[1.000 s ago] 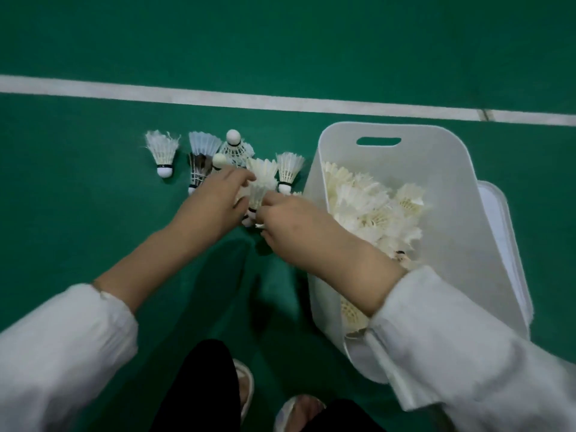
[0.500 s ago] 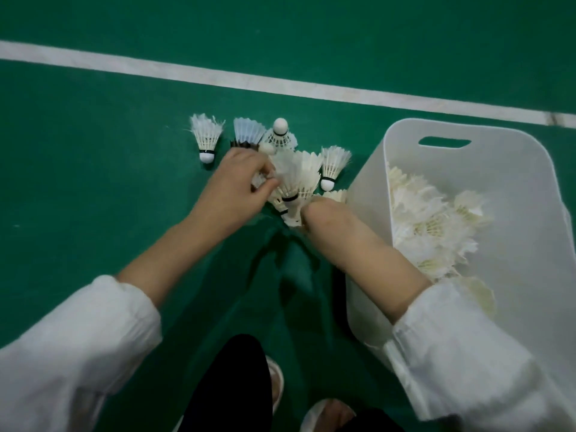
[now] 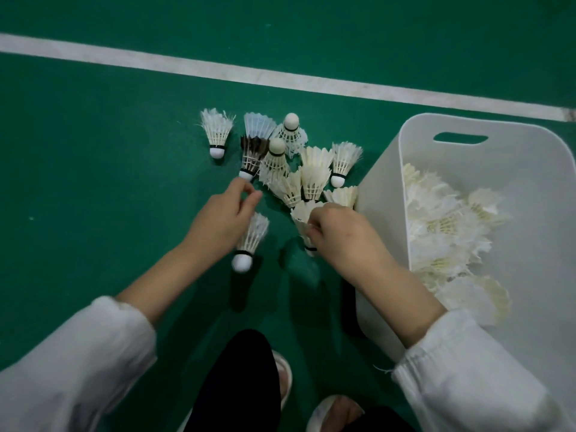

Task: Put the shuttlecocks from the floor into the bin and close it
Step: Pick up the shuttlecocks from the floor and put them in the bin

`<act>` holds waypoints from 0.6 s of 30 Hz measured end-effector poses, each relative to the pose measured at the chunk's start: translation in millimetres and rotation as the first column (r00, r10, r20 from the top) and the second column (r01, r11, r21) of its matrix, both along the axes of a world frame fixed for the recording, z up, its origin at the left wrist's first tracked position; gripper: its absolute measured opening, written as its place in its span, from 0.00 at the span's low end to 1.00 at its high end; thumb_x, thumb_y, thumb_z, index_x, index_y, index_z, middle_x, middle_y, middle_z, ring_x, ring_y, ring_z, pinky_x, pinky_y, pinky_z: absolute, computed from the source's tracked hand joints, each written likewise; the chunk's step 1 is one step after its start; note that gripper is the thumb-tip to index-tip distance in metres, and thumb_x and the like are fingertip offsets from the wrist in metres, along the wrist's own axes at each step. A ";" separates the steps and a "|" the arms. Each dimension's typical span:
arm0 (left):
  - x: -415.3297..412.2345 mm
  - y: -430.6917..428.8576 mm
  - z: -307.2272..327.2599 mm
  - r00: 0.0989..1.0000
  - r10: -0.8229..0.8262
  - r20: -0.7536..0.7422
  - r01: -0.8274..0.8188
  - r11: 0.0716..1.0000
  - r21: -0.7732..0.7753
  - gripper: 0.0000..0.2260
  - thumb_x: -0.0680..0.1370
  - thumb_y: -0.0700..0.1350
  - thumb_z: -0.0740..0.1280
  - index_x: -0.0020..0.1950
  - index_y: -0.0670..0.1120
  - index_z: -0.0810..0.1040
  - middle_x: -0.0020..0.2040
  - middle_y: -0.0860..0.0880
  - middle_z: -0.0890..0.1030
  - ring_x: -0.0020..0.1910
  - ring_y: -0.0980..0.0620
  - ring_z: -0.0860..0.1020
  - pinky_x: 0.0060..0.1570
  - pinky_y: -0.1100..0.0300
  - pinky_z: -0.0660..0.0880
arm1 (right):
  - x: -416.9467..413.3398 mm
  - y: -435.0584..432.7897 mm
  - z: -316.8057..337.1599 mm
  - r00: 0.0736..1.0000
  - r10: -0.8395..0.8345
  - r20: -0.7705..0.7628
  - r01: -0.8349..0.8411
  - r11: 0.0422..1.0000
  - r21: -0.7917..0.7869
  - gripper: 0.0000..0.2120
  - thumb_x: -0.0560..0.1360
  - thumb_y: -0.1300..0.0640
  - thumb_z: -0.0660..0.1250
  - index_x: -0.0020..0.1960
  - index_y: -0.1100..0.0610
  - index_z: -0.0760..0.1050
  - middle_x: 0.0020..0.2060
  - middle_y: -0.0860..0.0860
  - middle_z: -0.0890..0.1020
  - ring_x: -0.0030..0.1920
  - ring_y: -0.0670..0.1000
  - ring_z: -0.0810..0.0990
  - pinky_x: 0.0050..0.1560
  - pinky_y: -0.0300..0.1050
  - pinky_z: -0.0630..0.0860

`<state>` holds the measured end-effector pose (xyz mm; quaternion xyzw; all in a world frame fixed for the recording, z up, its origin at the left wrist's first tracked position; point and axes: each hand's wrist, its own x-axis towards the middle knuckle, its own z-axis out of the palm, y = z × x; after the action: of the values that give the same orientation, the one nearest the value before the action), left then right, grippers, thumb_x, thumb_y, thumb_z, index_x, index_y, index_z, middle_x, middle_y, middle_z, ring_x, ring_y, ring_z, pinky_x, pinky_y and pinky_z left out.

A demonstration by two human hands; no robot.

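A person crouches on a green court floor [image 3: 93, 188], both hands working among a scatter of feather shuttlecocks just left of a white plastic bin [image 3: 530, 188]. The left hand [image 3: 221, 219] is curled, its thumb and forefinger drawn close together near the cork of a dark-feathered shuttlecock [image 3: 251, 157]; whether the fingertips touch that cork cannot be told. A white shuttlecock [image 3: 251, 241] shows just beside and partly under the same hand, cork toward the camera, and whether the palm grips it cannot be told either. The right hand [image 3: 339, 235] is closed around the skirt of a cream shuttlecock [image 3: 302, 219], fingers bunched on its feathers, its dark-banded base showing below the knuckles.

Beyond the hands, the remaining shuttlecocks lie in a loose cluster on the floor: a frayed white one [image 3: 216, 132] stands apart at the left, two with corks pointing away [image 3: 290, 129] lean near the centre, and several cream ones [image 3: 314, 173] overlap next to the bin's near wall. One more white shuttlecock [image 3: 343, 160] lies cork-down just beside the bin.

The bin stands open, a handle slot [image 3: 460, 139] cut in its far wall, and holds a heap of shuttlecocks [image 3: 448, 232] already gathered. A white court line [image 3: 187, 65] crosses the floor behind the scene. White sleeves [image 3: 78, 363] cover both forearms, and the person's sandalled feet [image 3: 330, 413] show at the bottom edge.
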<state>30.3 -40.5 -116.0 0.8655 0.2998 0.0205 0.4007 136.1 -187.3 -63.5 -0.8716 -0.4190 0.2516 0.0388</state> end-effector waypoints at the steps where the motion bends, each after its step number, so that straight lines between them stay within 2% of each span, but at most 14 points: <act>1: 7.5 -0.3 -1.2 1.000 -0.006 -0.019 0.006 1.000 0.012 0.11 0.80 0.53 0.57 0.56 0.47 0.70 0.29 0.47 0.75 0.28 0.48 0.72 0.32 0.53 0.69 | 0.5 -0.2 0.5 1.000 -0.001 -0.004 0.001 1.000 0.005 0.11 0.78 0.57 0.58 0.48 0.63 0.76 0.46 0.57 0.77 0.46 0.59 0.77 0.47 0.54 0.76; 3: 22.6 1.2 -5.2 0.996 -0.056 -0.076 0.058 0.998 0.021 0.16 0.80 0.55 0.56 0.65 0.51 0.67 0.33 0.45 0.78 0.30 0.47 0.75 0.35 0.51 0.74 | 1.0 -0.2 1.6 1.000 -0.006 -0.013 0.006 1.000 0.022 0.12 0.78 0.56 0.58 0.49 0.62 0.76 0.47 0.57 0.76 0.47 0.59 0.77 0.47 0.53 0.76; 5: 36.7 3.8 -12.7 0.987 -0.109 -0.115 0.104 0.994 -0.045 0.19 0.80 0.54 0.57 0.70 0.53 0.62 0.43 0.44 0.81 0.34 0.47 0.77 0.40 0.48 0.76 | 1.3 0.0 3.7 0.999 -0.013 -0.032 0.014 0.999 0.033 0.11 0.78 0.55 0.59 0.50 0.61 0.76 0.47 0.56 0.76 0.48 0.58 0.77 0.47 0.51 0.74; 7: 48.5 5.5 -20.7 0.977 -0.146 -0.153 0.126 0.983 -0.132 0.18 0.80 0.52 0.58 0.69 0.52 0.65 0.54 0.44 0.79 0.41 0.49 0.76 0.44 0.53 0.75 | 4.4 0.3 7.5 0.999 -0.026 -0.048 0.028 0.998 0.054 0.11 0.78 0.54 0.59 0.51 0.60 0.76 0.48 0.55 0.76 0.48 0.57 0.76 0.47 0.48 0.72; 8: 52.3 5.5 -23.8 0.972 -0.160 -0.170 0.134 0.979 -0.157 0.15 0.79 0.51 0.59 0.66 0.50 0.68 0.56 0.44 0.78 0.45 0.48 0.77 0.46 0.53 0.75 | 7.5 0.7 10.6 0.998 -0.038 -0.048 0.041 0.997 0.072 0.11 0.78 0.54 0.59 0.51 0.59 0.77 0.48 0.55 0.77 0.48 0.56 0.76 0.47 0.47 0.71; 10: 54.6 4.8 -27.5 0.968 -0.172 -0.183 0.145 0.978 -0.152 0.09 0.79 0.49 0.60 0.55 0.47 0.74 0.50 0.45 0.81 0.45 0.47 0.78 0.48 0.48 0.76 | 16.6 0.5 20.0 0.998 -0.064 -0.029 0.067 0.991 0.117 0.09 0.77 0.55 0.60 0.50 0.58 0.77 0.47 0.54 0.78 0.46 0.54 0.76 0.45 0.44 0.69; 12: 49.8 1.6 -23.7 0.966 -0.174 -0.193 0.153 0.981 -0.118 0.08 0.79 0.49 0.61 0.50 0.46 0.76 0.43 0.46 0.81 0.41 0.47 0.79 0.45 0.47 0.77 | 26.6 -2.3 32.7 0.996 -0.088 -0.011 0.089 0.981 0.174 0.08 0.77 0.56 0.61 0.49 0.58 0.78 0.45 0.53 0.80 0.44 0.52 0.76 0.43 0.43 0.69; 14: 40.0 -2.5 -13.1 0.967 -0.169 -0.190 0.162 0.986 -0.050 0.08 0.79 0.50 0.61 0.49 0.48 0.76 0.41 0.48 0.82 0.37 0.49 0.78 0.40 0.50 0.77 | 34.4 -8.4 46.8 0.997 -0.071 0.014 0.065 0.968 0.244 0.08 0.77 0.56 0.62 0.48 0.58 0.78 0.44 0.53 0.80 0.45 0.53 0.77 0.44 0.45 0.72; 16: 26.3 -6.1 2.7 0.979 -0.149 -0.139 0.157 0.986 0.054 0.07 0.79 0.51 0.61 0.49 0.50 0.77 0.43 0.50 0.81 0.39 0.49 0.77 0.39 0.51 0.76 | 38.6 -17.6 59.9 0.998 0.007 0.054 -0.022 0.962 0.272 0.07 0.77 0.57 0.62 0.48 0.58 0.77 0.45 0.52 0.79 0.45 0.52 0.77 0.46 0.46 0.72; 18: 12.9 -9.7 22.2 0.990 -0.131 -0.060 0.138 0.981 0.133 0.07 0.78 0.50 0.61 0.50 0.51 0.77 0.46 0.52 0.80 0.43 0.50 0.77 0.40 0.51 0.75 | 40.7 -31.7 71.4 0.992 0.091 0.086 -0.111 0.958 0.264 0.06 0.77 0.57 0.62 0.49 0.57 0.77 0.45 0.51 0.78 0.44 0.48 0.75 0.43 0.39 0.67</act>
<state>43.2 -50.2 -93.8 0.9095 0.2485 -0.0083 0.3333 176.7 -219.0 7.9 -0.8442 -0.4944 0.1624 0.1284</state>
